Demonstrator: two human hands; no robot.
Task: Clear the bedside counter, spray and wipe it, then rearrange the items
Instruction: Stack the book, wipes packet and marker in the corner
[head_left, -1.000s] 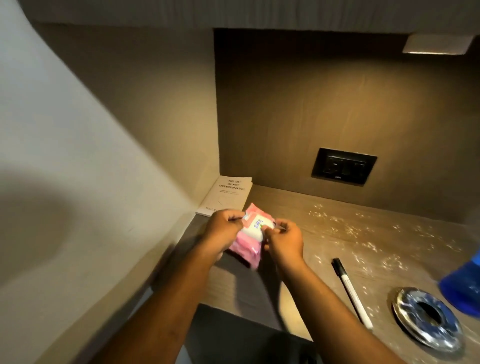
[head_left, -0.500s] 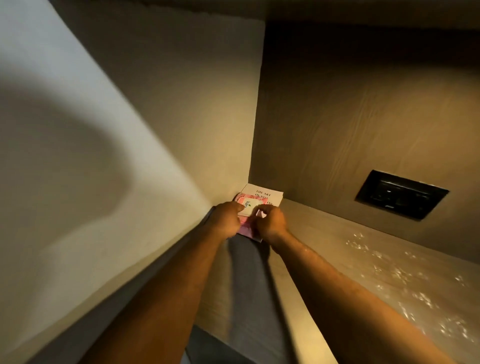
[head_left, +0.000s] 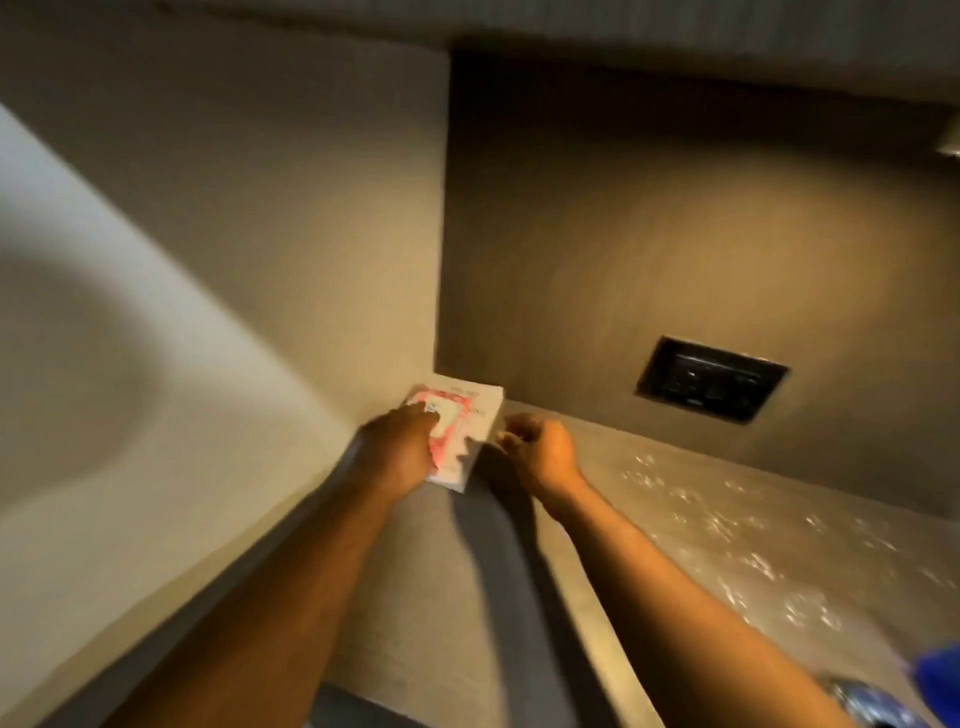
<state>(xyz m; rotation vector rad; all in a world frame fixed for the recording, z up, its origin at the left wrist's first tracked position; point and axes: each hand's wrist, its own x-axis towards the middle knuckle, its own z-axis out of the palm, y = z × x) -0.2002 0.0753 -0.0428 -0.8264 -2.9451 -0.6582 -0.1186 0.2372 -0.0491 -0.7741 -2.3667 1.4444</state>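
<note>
I see the book (head_left: 480, 415) with the pink packet (head_left: 447, 423) filling the desk (head_left: 675, 545) corner against both walls; the wet middle of the desk stays open for passing.
</note>
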